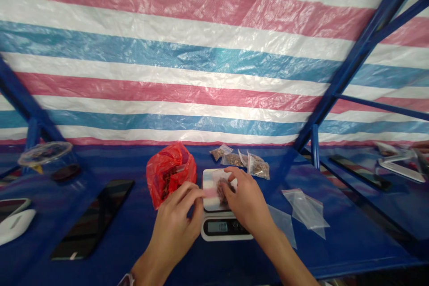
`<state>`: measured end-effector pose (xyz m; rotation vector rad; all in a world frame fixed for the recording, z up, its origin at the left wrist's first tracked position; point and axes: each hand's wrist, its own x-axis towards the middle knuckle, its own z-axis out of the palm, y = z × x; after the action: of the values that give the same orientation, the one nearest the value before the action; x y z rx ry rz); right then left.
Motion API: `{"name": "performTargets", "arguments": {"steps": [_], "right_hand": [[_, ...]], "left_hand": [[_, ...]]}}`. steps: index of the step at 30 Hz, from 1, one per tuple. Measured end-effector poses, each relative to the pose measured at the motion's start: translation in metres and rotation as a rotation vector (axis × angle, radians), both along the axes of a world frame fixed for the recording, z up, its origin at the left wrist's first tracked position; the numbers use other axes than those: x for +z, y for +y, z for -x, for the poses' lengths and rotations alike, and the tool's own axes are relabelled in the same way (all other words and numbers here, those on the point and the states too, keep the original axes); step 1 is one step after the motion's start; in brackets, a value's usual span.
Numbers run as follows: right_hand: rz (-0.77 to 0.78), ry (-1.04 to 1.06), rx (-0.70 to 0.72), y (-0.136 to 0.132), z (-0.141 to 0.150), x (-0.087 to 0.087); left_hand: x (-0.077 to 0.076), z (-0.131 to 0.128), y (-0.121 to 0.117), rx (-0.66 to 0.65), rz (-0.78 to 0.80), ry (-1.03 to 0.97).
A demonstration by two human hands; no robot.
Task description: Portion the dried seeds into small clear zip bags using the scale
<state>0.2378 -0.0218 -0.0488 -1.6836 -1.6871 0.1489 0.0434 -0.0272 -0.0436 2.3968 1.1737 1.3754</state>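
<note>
1. Well, the work in hand centres on the digital kitchen scale (226, 228); both hands are over its white platform (211, 176), and the readout looks like 10.0, though it is small to be sure of.
2. The right grip (248, 201) is narrow, its fingers (233, 178) closed down on a clump of dried brown pieces (223, 192); the clump sits on the platform, partly hidden by those fingers.
3. The left grip (177, 228) reaches in from the near side, fingers together, their tips at the platform's edge; nothing shows in it, and I cannot tell whether it pinches anything thin there.
4. Just beside the left grip, a red plastic bag (170, 174) slumps on the blue worktop (335, 250), dark brown pieces showing through it; behind the scale, small zip bags of brown pieces (258, 169) lie close together.
5. Right of the scale, empty clear zip bags (306, 210) lie apart from the hands; a single clear bag (283, 225) runs beneath the right forearm.
6. Further left are a black phone (92, 219), a white device (15, 226) and a clear plastic tub (45, 154); behind everything hangs a striped tarpaulin (167, 53) on a blue steel frame (365, 40); nothing stands between the hands and the platform.
</note>
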Motion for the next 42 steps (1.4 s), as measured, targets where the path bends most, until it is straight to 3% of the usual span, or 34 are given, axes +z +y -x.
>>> {"name": "performTargets", "arguments": {"steps": [4, 7, 12, 15, 19, 23, 28, 34, 42], "right_hand": [[-0.016, 0.013, -0.015, 0.004, -0.001, 0.002], [-0.045, -0.049, -0.053, 0.006, 0.001, 0.003], [-0.01, -0.021, 0.091, 0.007, 0.013, 0.012], [-0.103, 0.078, 0.155, 0.007, 0.023, 0.022], [-0.208, 0.164, 0.345, 0.005, 0.036, 0.035], [-0.202, 0.344, 0.451, 0.004, 0.042, 0.041], [-0.173, 0.579, 0.318, 0.012, 0.046, 0.032], [-0.089, 0.811, 0.32, 0.019, 0.046, 0.03], [-0.015, 0.865, 0.433, 0.009, 0.05, 0.046]], "left_hand": [[-0.006, -0.012, 0.005, 0.159, 0.134, -0.126], [-0.01, -0.022, 0.007, 0.18, 0.195, -0.166], [-0.021, -0.038, 0.005, 0.205, 0.35, -0.275], [-0.024, -0.044, 0.01, 0.134, 0.515, -0.571], [-0.014, -0.038, 0.02, -0.037, 0.62, -0.864], [-0.001, -0.026, 0.022, -0.075, 0.597, -0.912], [0.001, -0.018, 0.021, -0.082, 0.487, -0.834], [0.011, -0.014, 0.014, -0.064, 0.444, -0.777], [0.024, -0.001, 0.008, -0.042, 0.441, -0.759]]}}
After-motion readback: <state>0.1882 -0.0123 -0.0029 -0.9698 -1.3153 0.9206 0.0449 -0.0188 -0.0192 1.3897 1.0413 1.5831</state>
